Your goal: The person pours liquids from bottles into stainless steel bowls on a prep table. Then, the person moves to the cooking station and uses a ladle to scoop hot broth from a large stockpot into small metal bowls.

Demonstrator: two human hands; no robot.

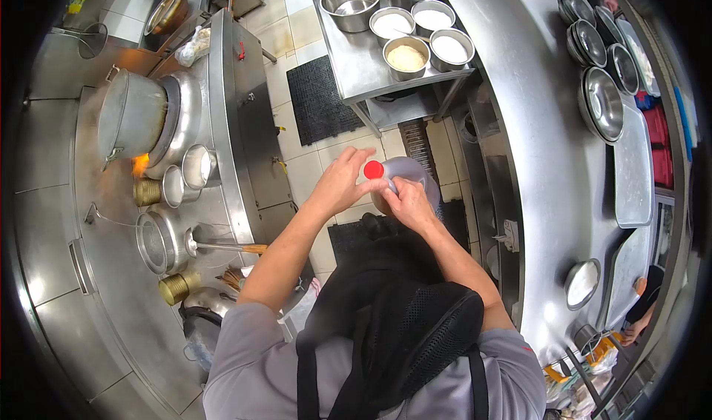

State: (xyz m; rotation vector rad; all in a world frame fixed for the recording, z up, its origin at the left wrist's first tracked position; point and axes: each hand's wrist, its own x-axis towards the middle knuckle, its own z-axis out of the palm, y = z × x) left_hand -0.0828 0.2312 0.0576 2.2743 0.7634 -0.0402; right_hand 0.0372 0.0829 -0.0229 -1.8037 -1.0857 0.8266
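A large translucent plastic jug with a red screw cap is in front of my body, above the floor. My right hand is closed around the jug's handle, just right of the cap. My left hand is beside the cap on its left, thumb and fingers spread to either side of it. Whether the thumb touches the jug's neck, I cannot tell. My forearms and a black mesh item on my chest hide the lower part of the jug.
At left, a large pot stands over a flame on the stove. A ladle lies near the stove edge. Ahead, a steel table holds several seasoning bowls. Metal bowls and trays line the right counter. Another person's hand shows at far right.
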